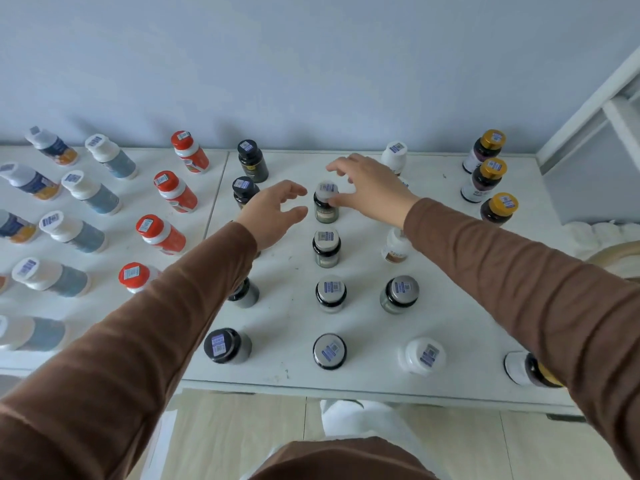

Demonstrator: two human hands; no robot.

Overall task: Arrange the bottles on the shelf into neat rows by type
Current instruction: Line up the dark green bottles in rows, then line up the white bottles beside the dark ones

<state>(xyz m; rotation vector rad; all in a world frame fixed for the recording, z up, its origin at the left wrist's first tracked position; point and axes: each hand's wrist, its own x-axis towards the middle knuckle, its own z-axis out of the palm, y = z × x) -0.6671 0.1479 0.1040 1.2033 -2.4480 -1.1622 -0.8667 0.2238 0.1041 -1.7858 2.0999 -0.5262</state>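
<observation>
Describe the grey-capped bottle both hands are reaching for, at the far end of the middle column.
The grey-capped bottle stands upright on the white shelf, farthest in a column of four like it. It has a round grey cap bearing a small barcode sticker, a dark glossy collar and a pale greenish body with a faint label; it looks like glass or plastic. The right hand arches over it, thumb touching its collar. The left hand is open beside it, apart from it. Its contents cannot be seen.
</observation>
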